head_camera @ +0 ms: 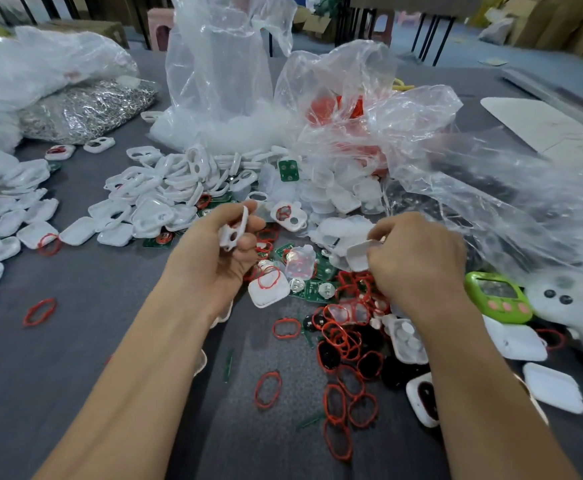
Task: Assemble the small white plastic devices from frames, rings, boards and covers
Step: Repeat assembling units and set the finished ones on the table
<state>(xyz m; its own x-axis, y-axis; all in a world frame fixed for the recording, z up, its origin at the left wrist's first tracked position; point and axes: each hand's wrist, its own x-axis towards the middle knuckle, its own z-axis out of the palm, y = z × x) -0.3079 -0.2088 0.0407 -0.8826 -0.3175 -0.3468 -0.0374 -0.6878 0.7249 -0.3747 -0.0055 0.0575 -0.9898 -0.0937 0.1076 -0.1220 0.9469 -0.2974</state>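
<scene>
ok, left hand [222, 252] curls its fingers round a small white holed plastic frame [233, 231], right hand [418, 261] pinches a white rounded plastic cover [360, 255], both over the middle of the grey table [75, 306], so I'd square up the edges before snapping them together.

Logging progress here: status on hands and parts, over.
Left hand grips white plastic frame. Right hand pinches white plastic cover. Thin red oval rings, green circuit boards heaped below, not blocking.
</scene>
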